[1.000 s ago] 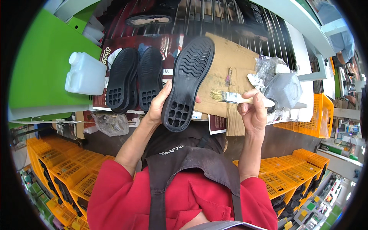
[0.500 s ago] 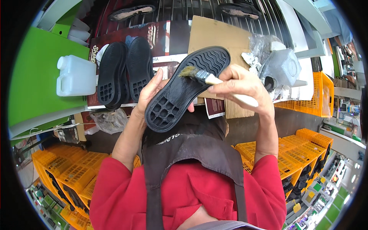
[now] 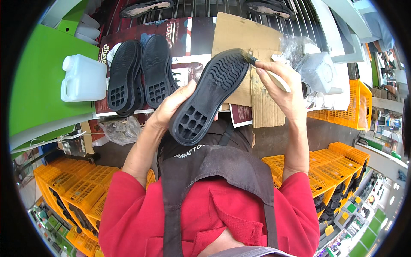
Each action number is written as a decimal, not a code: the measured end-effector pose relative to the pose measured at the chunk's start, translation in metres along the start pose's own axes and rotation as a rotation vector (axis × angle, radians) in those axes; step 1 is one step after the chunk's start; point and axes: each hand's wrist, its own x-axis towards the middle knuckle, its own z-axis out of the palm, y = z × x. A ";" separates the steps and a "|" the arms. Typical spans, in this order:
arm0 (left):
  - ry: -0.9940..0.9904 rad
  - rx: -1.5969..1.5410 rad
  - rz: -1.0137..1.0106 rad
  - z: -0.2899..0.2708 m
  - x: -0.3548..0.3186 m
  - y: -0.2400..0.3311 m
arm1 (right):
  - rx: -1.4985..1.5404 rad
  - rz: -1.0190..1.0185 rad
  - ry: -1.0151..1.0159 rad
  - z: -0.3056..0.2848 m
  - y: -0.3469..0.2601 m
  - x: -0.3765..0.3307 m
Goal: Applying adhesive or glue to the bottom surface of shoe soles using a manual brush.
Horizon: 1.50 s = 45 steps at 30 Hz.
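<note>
My left hand (image 3: pixel 175 103) is closed on the side of a black shoe sole (image 3: pixel 209 92), tilted with its toe end up to the right. The inner face is up, with wavy ridges toward the toe and a grid of hollows at the heel. In my right hand (image 3: pixel 282 85) is a paintbrush (image 3: pixel 278 80) with a pale handle. Its bristles touch the rim near the toe end. Some fingers of my left hand are hidden beneath the sole. More black soles (image 3: pixel 122 81) lie stacked to the left, beside another pile of soles (image 3: pixel 156 73).
A white plastic jug (image 3: pixel 84 79) stands at the left. Cardboard (image 3: pixel 239 32) lies under the work, with a clear plastic container (image 3: pixel 319 70) and crumpled film at the right. Shoe uppers (image 3: pixel 145 8) rest on the rack (image 3: pixel 201 8) behind. Yellow crates (image 3: pixel 85 188) stand below on both sides.
The brush has moved from the middle of the sole to the rim near its toe end. My left hand and the sole's heel have shifted slightly right, with the sole turned a little more upright.
</note>
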 end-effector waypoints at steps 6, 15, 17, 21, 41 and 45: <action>-0.001 0.318 0.043 0.005 0.006 0.005 | 0.088 0.258 0.117 0.025 -0.003 0.002; 0.044 0.373 0.055 -0.002 0.010 0.003 | 0.790 0.706 -0.178 0.009 0.017 0.002; -0.020 0.318 0.075 -0.004 0.005 0.003 | 1.075 0.718 -0.135 0.011 0.026 -0.009; 0.090 0.106 0.089 -0.010 0.012 -0.012 | 1.327 0.600 0.100 0.009 0.038 -0.026; -0.191 -0.015 0.456 0.126 0.064 0.090 | 1.706 0.873 0.662 0.003 0.057 -0.094; -0.221 0.258 0.860 0.174 0.195 0.228 | 1.679 0.865 0.611 0.002 0.037 -0.091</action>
